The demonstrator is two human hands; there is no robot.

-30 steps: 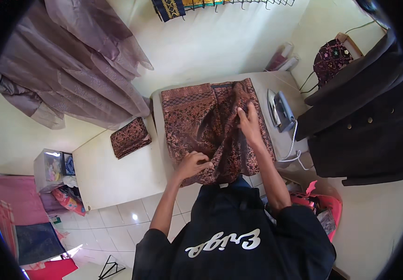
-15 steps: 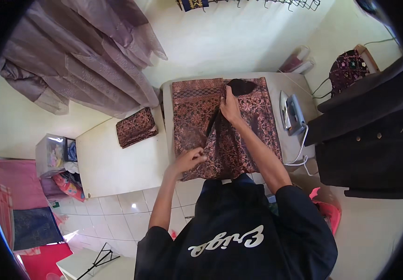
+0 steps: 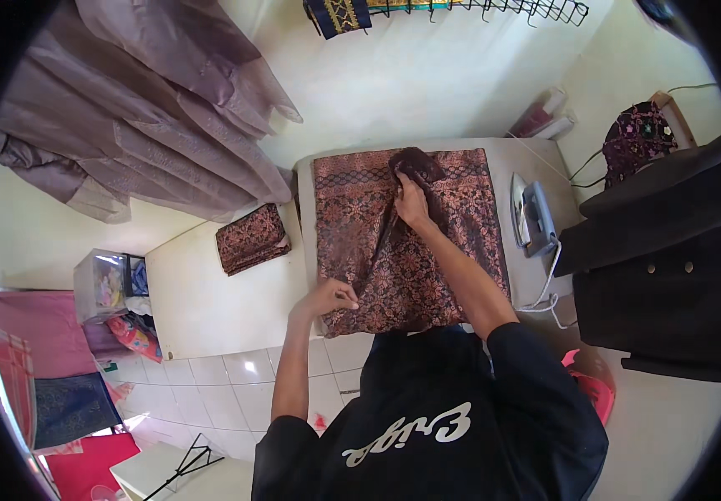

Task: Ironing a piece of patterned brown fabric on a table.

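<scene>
I have the patterned cloth point(image 3: 402, 271), dark with copper-coloured flowers, in the middle of my view, spread over a padded board point(image 3: 565, 171) with a pale cover. Most of it lies flat; near its far edge a bunched part stands up and shows a darker face, and a long crease slants from there toward the near left part of the cloth.

The right hand point(image 3: 411, 203) is on that bunched part, its fingers closed around the fabric, with the forearm crossing over the cloth. The left hand point(image 3: 333, 297) is at the cloth's near left side, fingers curled and thumb close to the fingertips; from up here I can't tell whether they pinch the fabric or only rest against it.

Just beyond the cloth's right edge I see a blue-grey iron point(image 3: 536, 219) on the board, its white cord point(image 3: 553, 275) dropping toward me. To the left, on a white table point(image 3: 202, 313), a folded cloth point(image 3: 252, 240) of similar pattern lies well apart from both hands.

Farther out, a mauve garment point(image 3: 160, 108) hangs at the upper left, and a dark coat point(image 3: 669, 250) with round metallic buttons hangs at the right. A pink basket point(image 3: 601, 397) shows partly behind the person's right sleeve point(image 3: 536, 384).
</scene>
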